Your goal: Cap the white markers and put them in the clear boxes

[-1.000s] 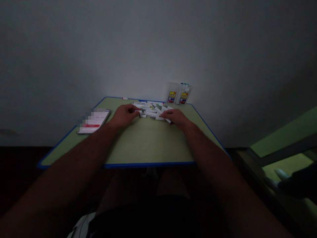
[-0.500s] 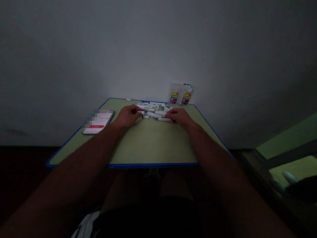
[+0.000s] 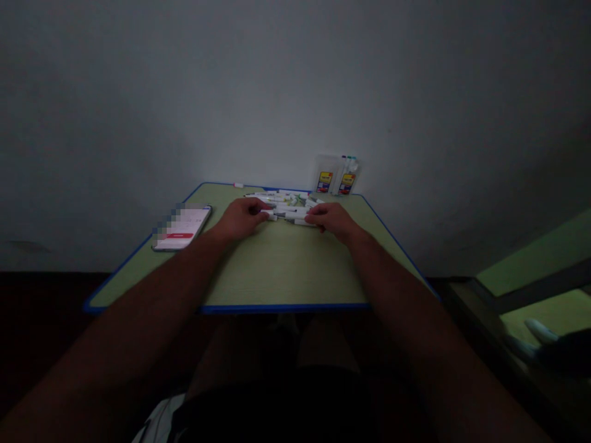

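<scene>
A white marker [image 3: 295, 215] lies level between my two hands, over a loose pile of markers [image 3: 277, 196]. My right hand [image 3: 333, 220] grips its right end between thumb and fingers. My left hand [image 3: 242, 218] is closed in a pinch on the white left end, which looks like its cap. A dark grey section shows between that end and the barrel; whether the cap is apart from the marker I cannot tell. Another white marker lies just below, partly covered by my right fingers.
A phone [image 3: 183, 227] with a lit screen lies left on the blue-edged table [image 3: 286, 271]. Two clear marker cases [image 3: 325, 175] stand at the back right by the wall, one with several markers in it. A small white and pink piece [image 3: 238, 185] lies at the back edge.
Both hands have shifted slightly, and the marker between them now shows a grey section near its left end. The red-orange bit by my right fingers no longer shows.
</scene>
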`<state>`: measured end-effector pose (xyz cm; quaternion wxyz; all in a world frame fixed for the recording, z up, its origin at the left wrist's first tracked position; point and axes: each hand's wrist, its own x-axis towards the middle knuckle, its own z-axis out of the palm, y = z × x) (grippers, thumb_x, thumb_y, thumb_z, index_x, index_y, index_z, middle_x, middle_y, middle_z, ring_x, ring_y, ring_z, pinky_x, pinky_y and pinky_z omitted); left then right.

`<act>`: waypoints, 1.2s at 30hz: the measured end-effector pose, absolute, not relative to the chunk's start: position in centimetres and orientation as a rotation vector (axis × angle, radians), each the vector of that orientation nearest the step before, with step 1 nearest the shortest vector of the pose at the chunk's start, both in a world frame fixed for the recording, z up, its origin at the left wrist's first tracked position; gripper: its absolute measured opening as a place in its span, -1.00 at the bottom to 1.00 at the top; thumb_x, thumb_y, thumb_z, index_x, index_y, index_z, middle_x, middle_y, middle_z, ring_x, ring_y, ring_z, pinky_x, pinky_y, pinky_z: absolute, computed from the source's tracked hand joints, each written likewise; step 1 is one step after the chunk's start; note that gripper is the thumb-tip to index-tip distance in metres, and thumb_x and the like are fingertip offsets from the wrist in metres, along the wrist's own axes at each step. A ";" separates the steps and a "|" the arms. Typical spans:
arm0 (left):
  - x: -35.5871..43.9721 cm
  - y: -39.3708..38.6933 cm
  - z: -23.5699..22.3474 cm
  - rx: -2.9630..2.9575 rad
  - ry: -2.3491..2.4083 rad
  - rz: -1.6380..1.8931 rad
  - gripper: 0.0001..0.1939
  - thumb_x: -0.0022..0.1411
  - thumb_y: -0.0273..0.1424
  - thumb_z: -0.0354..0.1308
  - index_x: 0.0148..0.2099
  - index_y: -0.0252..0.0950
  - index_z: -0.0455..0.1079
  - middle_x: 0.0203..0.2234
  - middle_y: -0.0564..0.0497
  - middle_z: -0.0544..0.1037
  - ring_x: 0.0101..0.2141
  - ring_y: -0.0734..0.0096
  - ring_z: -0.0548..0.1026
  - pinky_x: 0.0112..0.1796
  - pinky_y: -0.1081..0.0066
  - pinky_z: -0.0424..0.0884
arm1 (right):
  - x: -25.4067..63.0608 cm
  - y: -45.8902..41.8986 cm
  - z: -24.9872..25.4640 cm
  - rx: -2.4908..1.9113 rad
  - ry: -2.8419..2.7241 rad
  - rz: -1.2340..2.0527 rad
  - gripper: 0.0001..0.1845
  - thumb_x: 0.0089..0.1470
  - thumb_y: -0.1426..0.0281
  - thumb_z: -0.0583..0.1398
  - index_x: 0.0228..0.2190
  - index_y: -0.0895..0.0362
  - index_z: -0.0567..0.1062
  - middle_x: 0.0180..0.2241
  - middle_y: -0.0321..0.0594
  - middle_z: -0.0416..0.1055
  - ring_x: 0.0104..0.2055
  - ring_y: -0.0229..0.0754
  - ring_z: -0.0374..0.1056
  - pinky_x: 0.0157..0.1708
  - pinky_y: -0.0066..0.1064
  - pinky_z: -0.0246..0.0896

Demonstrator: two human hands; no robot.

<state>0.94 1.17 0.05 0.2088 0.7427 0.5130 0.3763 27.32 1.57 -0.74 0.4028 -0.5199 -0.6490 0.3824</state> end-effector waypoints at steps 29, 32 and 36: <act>1.5 1.4 -0.5 2.149 1.342 1.011 -0.73 0.10 -0.29 0.26 -0.16 -0.27 0.59 -0.43 0.01 0.52 -0.40 0.35 0.40 -0.28 0.30 0.32 | 26.9 1.2 -0.6 -1.318 -1.786 0.929 -0.78 -0.09 0.35 0.40 -0.35 0.21 0.64 -0.56 -0.31 0.44 -0.60 -0.39 0.21 -0.63 -0.54 0.16; 1.5 1.4 -0.6 2.155 1.333 1.008 -0.74 0.10 -0.30 0.25 -0.16 -0.27 0.59 -0.42 0.00 0.53 -0.40 0.35 0.40 -0.28 0.29 0.32 | 26.9 1.1 -0.5 -1.309 -1.791 0.928 -0.75 -0.08 0.37 0.39 -0.31 0.22 0.64 -0.54 -0.29 0.45 -0.60 -0.39 0.22 -0.63 -0.53 0.18; 1.6 1.3 -0.5 2.132 1.332 1.015 -0.72 0.09 -0.31 0.26 -0.15 -0.30 0.59 -0.43 -0.01 0.53 -0.41 0.35 0.40 -0.29 0.29 0.33 | 26.9 1.0 -0.4 -1.310 -1.760 0.940 -0.73 -0.09 0.37 0.40 -0.28 0.23 0.64 -0.55 -0.29 0.44 -0.60 -0.39 0.21 -0.63 -0.53 0.18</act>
